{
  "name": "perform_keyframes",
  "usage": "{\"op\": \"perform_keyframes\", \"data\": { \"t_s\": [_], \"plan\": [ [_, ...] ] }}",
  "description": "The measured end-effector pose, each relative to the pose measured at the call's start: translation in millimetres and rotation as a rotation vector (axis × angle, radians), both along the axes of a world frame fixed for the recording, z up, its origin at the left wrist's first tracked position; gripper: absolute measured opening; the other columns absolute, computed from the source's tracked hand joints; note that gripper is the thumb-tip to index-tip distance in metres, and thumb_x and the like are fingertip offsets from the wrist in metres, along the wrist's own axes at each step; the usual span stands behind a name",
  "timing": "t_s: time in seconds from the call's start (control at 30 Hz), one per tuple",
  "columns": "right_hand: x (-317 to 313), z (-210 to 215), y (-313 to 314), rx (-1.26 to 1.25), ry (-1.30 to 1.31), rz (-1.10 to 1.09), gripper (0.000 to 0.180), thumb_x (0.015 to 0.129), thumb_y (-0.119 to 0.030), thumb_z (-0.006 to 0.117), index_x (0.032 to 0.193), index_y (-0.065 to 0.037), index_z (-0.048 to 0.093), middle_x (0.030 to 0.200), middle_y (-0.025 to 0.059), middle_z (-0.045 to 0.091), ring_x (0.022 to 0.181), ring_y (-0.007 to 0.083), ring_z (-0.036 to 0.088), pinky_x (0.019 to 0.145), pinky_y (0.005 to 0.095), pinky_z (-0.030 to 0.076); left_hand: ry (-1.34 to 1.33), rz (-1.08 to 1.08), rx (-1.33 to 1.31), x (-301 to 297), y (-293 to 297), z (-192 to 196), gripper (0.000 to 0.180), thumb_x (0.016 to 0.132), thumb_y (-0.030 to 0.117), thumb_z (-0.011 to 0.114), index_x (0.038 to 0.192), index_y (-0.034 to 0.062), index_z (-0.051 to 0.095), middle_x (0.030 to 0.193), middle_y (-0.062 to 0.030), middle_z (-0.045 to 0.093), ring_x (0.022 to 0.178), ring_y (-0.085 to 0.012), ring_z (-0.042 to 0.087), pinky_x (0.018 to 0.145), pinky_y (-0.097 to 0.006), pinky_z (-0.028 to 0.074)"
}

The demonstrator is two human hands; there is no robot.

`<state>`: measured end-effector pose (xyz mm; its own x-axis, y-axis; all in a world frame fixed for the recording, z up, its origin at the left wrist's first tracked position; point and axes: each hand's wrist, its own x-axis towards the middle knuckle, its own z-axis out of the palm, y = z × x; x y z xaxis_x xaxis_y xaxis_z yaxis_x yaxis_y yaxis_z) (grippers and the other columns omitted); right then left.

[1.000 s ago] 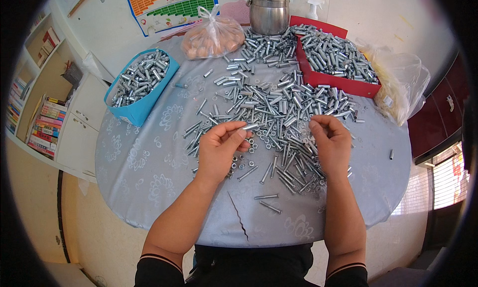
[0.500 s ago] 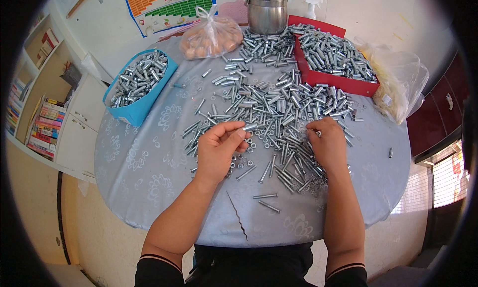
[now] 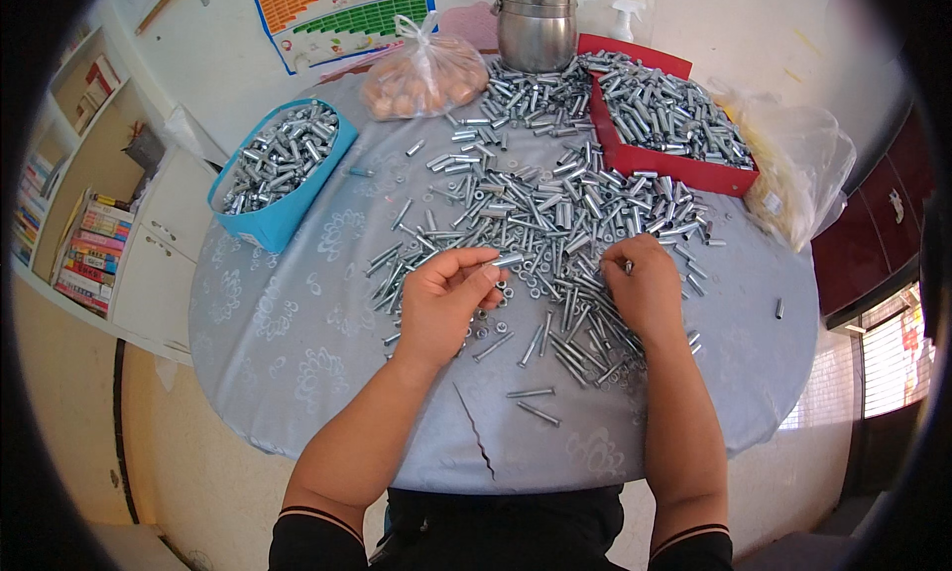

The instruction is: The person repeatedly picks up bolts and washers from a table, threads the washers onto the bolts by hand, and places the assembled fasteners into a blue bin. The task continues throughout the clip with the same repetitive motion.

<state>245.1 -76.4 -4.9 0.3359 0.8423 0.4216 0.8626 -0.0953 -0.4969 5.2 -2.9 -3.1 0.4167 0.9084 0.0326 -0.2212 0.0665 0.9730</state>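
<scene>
My left hand (image 3: 444, 305) is closed in a pinch around a shiny metal sleeve (image 3: 509, 261), held just above the pile. Over the right part of the heap, my right hand (image 3: 643, 285) points down with its fingers drawn together. A small bit of metal shows at its fingers, too hidden to name. Between and beyond both hands spreads a loose heap of metal bolts, sleeves, nuts and washers (image 3: 555, 199). Two long bolts (image 3: 536, 411) lie apart from the heap on the near side.
A blue box (image 3: 297, 206) full of metal sleeve parts stands at the left, a red box (image 3: 684, 178) of similar parts at the back right. Behind are a tied bag of eggs (image 3: 421, 80), a steel pot (image 3: 536, 31) and a clear plastic bag (image 3: 798, 179). The grey tablecloth (image 3: 397, 452) has a tear.
My right hand has shifted slightly left, its fingers still together. The left hand keeps the sleeve in nearly the same place. The whole view has moved a little.
</scene>
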Motion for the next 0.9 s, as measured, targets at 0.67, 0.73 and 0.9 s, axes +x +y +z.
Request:
{"op": "perform_keyframes", "data": {
  "t_s": [0.67,0.73,0.9],
  "plan": [
    [-51.7,9.8,-10.9,0.041,0.932,0.234,0.01,0.085,-0.003,0.069,0.093,0.0,0.066,0.083,0.0023,0.068,0.073,0.0063,0.061,0.066,0.0218,0.049,0.056,-0.154,0.001,3.5,-7.2,6.9,0.023,0.092,0.005,0.062,0.113,-0.0037,0.064,0.094,-0.0126,0.071,0.076,-0.0148,0.068,0.069,-0.026,0.057],
    [-52.1,7.7,-11.0,0.057,0.953,0.282,0.01,0.084,-0.002,0.069,0.094,0.0,0.066,0.089,0.0033,0.068,0.077,0.0068,0.061,0.069,0.0221,0.05,0.055,-0.156,0.011,3.4,-7.3,7.0,0.023,0.092,0.005,0.062,0.113,-0.0038,0.064,0.094,-0.0127,0.071,0.076,-0.0149,0.068,0.069,-0.026,0.057],
    [-48.6,7.8,-10.6,0.054,1.011,0.366,0.011,0.084,0.0,0.069,0.094,0.001,0.066,0.096,0.0045,0.068,0.082,0.0075,0.062,0.074,0.0231,0.051,0.05,-0.168,0.024,2.5,-6.3,6.8,0.023,0.092,0.006,0.062,0.113,-0.0036,0.064,0.094,-0.0134,0.071,0.076,-0.0158,0.068,0.069,-0.027,0.057]
  ]
}}
